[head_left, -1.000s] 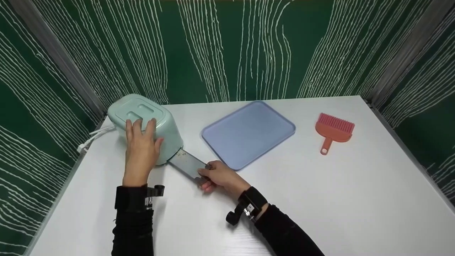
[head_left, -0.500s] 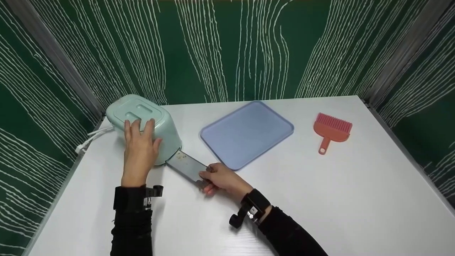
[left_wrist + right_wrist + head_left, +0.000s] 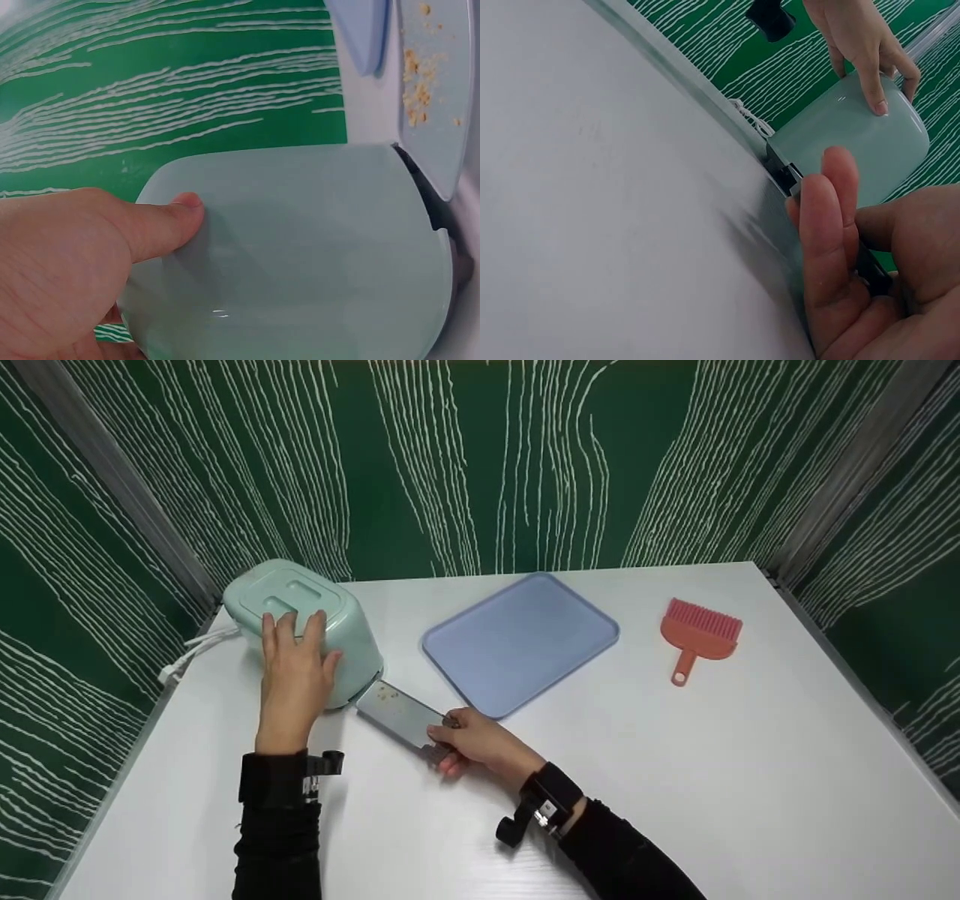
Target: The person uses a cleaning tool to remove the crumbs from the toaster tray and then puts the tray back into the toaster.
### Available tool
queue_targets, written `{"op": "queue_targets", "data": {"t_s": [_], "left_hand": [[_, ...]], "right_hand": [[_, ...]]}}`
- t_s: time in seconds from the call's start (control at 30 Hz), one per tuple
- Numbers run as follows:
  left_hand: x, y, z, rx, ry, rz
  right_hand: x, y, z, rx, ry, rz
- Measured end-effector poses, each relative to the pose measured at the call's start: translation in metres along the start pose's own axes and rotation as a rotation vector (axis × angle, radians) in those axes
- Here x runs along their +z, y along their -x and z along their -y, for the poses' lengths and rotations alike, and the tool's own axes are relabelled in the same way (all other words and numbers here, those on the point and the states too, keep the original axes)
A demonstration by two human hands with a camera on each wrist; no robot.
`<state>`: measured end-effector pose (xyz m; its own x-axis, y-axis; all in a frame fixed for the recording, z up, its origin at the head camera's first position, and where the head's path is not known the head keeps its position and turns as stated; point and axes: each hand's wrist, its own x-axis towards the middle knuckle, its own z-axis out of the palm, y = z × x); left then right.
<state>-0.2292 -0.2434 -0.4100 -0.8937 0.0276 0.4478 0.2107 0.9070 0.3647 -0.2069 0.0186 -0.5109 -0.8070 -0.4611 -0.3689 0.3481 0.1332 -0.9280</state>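
Note:
A mint-green toaster point(image 3: 352, 649) stands at the left of the table, with two slots on top. My left hand point(image 3: 292, 686) holds it, fingers over the top edge and thumb point(image 3: 169, 225) against its end. My right hand point(image 3: 484, 739) pinches the outer end of a grey crumb tray point(image 3: 405, 720), thumb on top and fingers beneath. The tray's inner end lies just outside the dark opening point(image 3: 424, 187) at the toaster's base. Yellowish crumbs point(image 3: 416, 86) are scattered on the tray near that end. In the right wrist view, my fingers point(image 3: 825, 232) hide most of the tray.
A blue rectangular tray point(image 3: 521, 641) lies at mid-table, just beyond my right hand. Farther right is a small orange-red brush point(image 3: 699, 634) with its handle toward me. A white cord point(image 3: 195, 649) runs behind the toaster. Green panels point(image 3: 480, 465) with white lines border the table.
My right hand has drawn the crumb tray toward the lower right, and its inner end now shows outside the toaster. My left hand stays on the toaster.

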Motion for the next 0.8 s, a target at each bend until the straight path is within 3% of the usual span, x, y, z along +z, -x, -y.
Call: {"op": "queue_targets", "data": {"t_s": [0.43,0.8], "left_hand": [[-0.001,0.0,-0.002,-0.013,0.006,0.003],[0.0,0.001,-0.002,-0.02,-0.013,0.007]], "right_hand": [[-0.013,0.012,-0.001,-0.017,0.019,0.013],[-0.029,0.025,0.011,-0.047,0.032,-0.009]]}}
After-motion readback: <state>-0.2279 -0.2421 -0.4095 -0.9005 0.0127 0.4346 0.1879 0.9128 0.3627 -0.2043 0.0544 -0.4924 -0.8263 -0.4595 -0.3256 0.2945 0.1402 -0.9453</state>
